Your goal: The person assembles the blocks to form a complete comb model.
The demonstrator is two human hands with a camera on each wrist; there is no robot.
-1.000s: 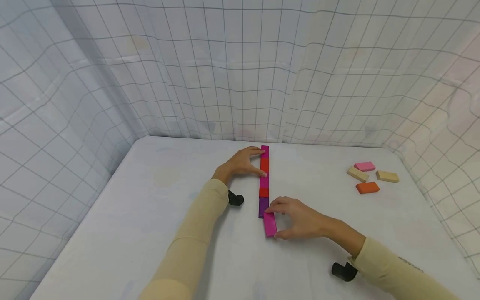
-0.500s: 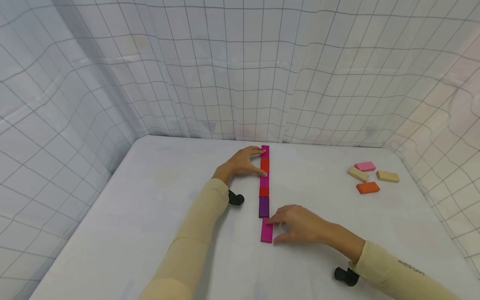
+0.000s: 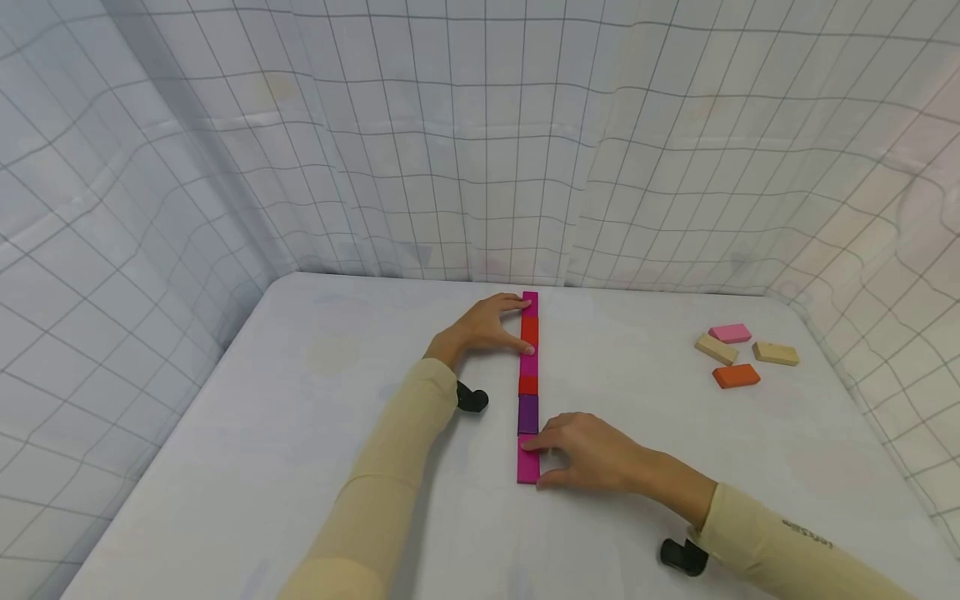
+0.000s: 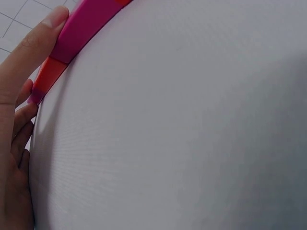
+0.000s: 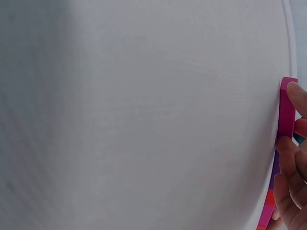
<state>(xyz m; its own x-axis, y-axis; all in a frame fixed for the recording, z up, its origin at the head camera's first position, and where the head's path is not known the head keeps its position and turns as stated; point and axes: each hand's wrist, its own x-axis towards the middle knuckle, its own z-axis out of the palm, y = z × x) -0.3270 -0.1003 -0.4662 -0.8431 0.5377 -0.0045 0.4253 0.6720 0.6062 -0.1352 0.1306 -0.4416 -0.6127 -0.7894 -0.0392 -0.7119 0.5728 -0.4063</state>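
A straight row of flat blocks runs away from me in the head view. From the far end they are magenta (image 3: 531, 297), red (image 3: 530, 330), magenta (image 3: 528, 365), red (image 3: 528, 385) and purple (image 3: 528, 414), then a near magenta block (image 3: 528, 469). My left hand (image 3: 482, 325) rests against the far part of the row. Its thumb touches the middle magenta block and its fingertips reach the far one. At the near end, my right hand (image 3: 592, 452) pinches the near magenta block, thumb at its near end (image 5: 286, 108). That block meets the purple one.
Off to the right lie a pink block (image 3: 731, 333), two tan blocks (image 3: 716, 348) and an orange block (image 3: 737, 376). White cloth covers the table (image 3: 315, 400). Grid-patterned curtains (image 3: 517, 167) hang behind and at both sides.
My right hand has moved the near magenta block leftward and straightened it, so it now lines up with the row behind the purple block. The left hand has stayed in place.
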